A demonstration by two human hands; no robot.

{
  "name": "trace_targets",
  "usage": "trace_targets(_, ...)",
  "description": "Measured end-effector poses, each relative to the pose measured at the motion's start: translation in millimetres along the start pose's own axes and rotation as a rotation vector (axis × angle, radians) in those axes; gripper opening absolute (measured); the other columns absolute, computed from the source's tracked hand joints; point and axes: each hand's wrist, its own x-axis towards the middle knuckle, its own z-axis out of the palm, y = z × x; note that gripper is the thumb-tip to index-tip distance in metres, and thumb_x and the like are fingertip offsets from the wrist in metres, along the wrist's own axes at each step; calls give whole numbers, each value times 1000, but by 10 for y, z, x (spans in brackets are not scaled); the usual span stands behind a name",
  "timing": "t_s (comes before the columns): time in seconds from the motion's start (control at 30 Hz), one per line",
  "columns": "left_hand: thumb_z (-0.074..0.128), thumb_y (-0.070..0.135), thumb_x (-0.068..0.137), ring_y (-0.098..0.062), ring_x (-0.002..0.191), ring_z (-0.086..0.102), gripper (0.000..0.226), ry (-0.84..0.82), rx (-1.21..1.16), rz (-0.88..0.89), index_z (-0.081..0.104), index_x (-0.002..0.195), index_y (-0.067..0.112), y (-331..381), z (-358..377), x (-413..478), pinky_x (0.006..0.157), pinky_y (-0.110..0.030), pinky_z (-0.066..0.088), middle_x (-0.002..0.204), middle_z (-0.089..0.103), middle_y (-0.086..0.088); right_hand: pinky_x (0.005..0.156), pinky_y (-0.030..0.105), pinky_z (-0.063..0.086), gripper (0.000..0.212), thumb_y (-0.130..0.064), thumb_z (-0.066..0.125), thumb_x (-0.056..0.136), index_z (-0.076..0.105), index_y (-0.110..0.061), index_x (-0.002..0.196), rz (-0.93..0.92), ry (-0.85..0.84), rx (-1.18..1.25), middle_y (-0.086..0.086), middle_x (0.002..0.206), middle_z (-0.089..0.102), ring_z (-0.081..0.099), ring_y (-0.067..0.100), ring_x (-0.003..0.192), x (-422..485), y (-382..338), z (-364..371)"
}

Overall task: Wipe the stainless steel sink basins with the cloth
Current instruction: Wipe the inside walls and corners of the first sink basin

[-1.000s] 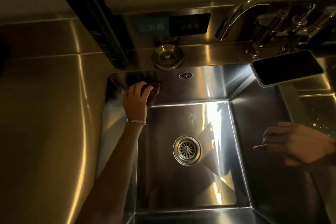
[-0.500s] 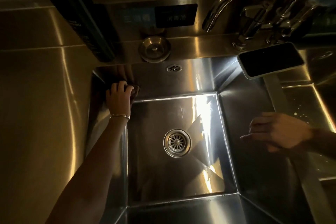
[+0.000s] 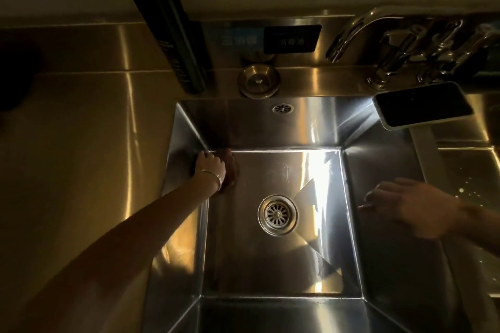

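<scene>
Within the sink basin point(image 3: 259, 267), the near wall at 6 o'clock is judged liable to be left streaked if wiping is confined to the far corner; the cloth point(image 3: 231, 170), bunched at 10 o'clock from the drain strainer point(image 3: 278, 214), could be lost from the grip in the corner seam, little of it being exposed beyond the palm; farther off, the phone point(image 3: 423, 105), laid on the rim at 2 o'clock with one corner seemingly overhanging, could be knocked in by a wide sweep. The right hand point(image 3: 405, 208) is held at 3 o'clock by the right wall, fingers extended and slightly apart, contact being undeterminable through blur; the left hand point(image 3: 209, 163) is reached into the far-left corner, fingers curled down and clamped on the cloth, which is pressed onto the basin floor beside the left wall.
</scene>
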Motion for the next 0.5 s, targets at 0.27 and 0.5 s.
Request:
trace_targets(0.27, 55, 32, 89, -12, 89, 64, 17, 494, -18, 626, 69, 83, 24, -1067, 42, -995, 104, -36, 41, 85, 68, 6, 105, 33, 36, 53, -27, 50, 94, 34, -26, 144, 111, 115, 209, 0, 148, 33, 33, 20, 134, 1829, -708, -66)
trace_targets(0.5, 40, 33, 83, -12, 58, 54, 34, 708, -214, 599, 61, 57, 23, -1017, 256, -953, 81, -27, 35, 56, 59, 8, 104, 43, 38, 68, -26, 62, 85, 30, -26, 145, 334, 159, 567, 2, 149, 31, 33, 28, 133, 3188, -1014, 234)
